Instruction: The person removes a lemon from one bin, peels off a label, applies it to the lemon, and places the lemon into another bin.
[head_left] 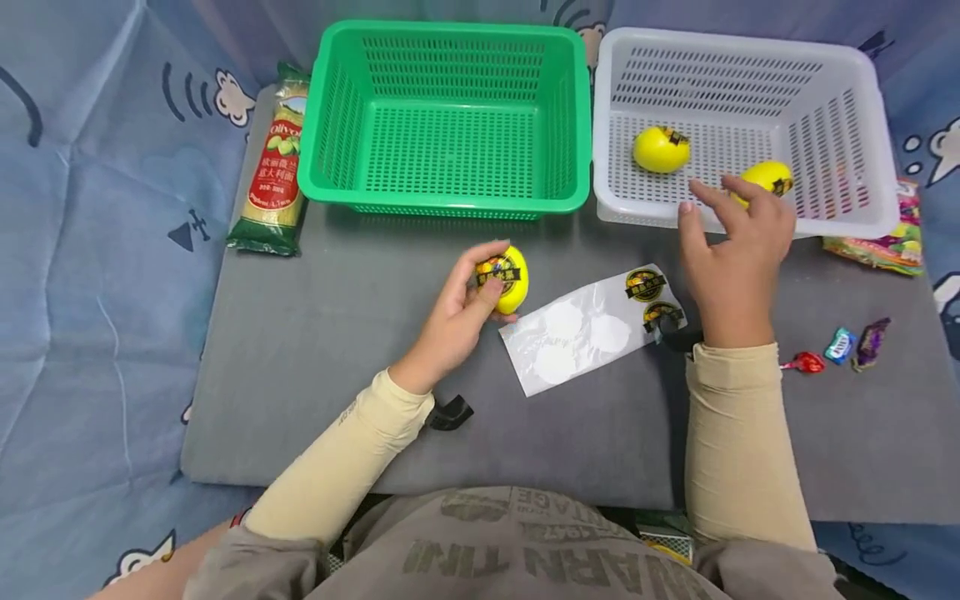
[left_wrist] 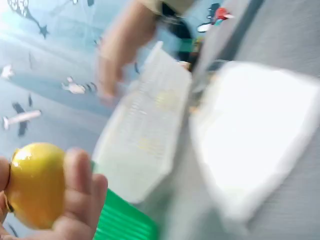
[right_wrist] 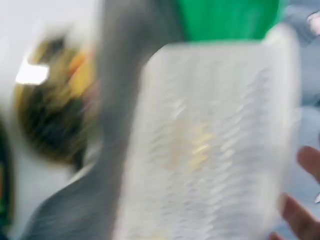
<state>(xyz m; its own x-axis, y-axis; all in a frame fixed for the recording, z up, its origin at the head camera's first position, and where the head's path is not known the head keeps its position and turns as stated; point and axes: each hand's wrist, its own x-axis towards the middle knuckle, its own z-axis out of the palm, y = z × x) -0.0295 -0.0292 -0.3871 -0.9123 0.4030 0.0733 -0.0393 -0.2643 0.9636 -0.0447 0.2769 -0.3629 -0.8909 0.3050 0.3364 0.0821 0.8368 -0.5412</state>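
Observation:
My left hand [head_left: 468, 304] grips a yellow lemon [head_left: 507, 279] bearing a dark round sticker, just above the grey mat; the lemon [left_wrist: 35, 185] shows sharp in the left wrist view between my fingers. My right hand [head_left: 731, 246] hovers with fingers spread at the front rim of the white basket [head_left: 847, 221], holding nothing. Inside that basket lie two more stickered lemons, one [head_left: 660, 148] at the left and one [head_left: 767, 178] just beyond my fingertips. A clear sticker sheet [head_left: 592, 327] with two dark stickers left lies between my hands. The right wrist view is blurred.
An empty green basket [head_left: 450, 196] stands left of the white one. A pasta packet [head_left: 276, 162] lies at the far left of the mat. A colourful snack bag [head_left: 885, 246] and three wrapped candies [head_left: 840, 346] sit at the right. Blue cartoon cloth surrounds the mat.

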